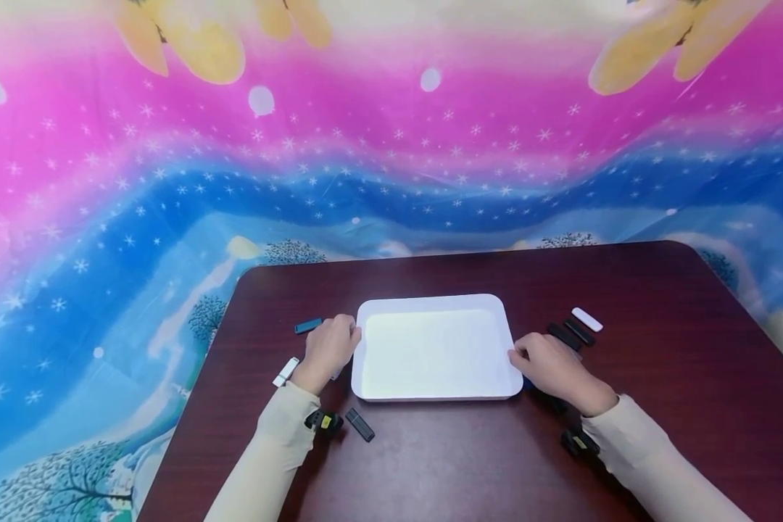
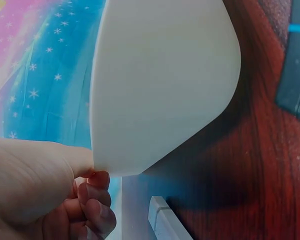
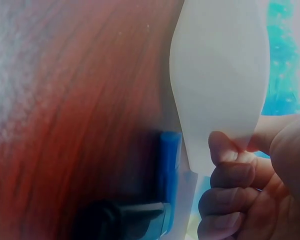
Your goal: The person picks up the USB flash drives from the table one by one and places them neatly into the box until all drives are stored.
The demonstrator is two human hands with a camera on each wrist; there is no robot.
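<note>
A white rectangular tray (image 1: 437, 395) stands on the dark red-brown table, and no thing lies in it. My left hand (image 1: 331, 344) pinches its left rim between thumb and index finger; the left wrist view shows the other fingers curled below the tray wall (image 2: 165, 75). At the opposite side, my right hand (image 1: 551, 366) pinches the right rim, thumb on top and curled index finger against the outer wall (image 3: 217, 75). Near the left hand lie a teal stick (image 1: 309, 326), a white capped stick (image 1: 286, 371) and a dark grey capped stick (image 1: 359, 425), which look like USB flash drives.
Past the right hand lie a white stick (image 1: 587, 320) and black sticks (image 1: 579, 331). A blue stick (image 3: 169, 185) and a dark glossy piece (image 3: 135, 220) sit beside the tray, partly hidden in the head view. A printed cloth (image 1: 391, 145) hangs behind the table (image 1: 431, 464).
</note>
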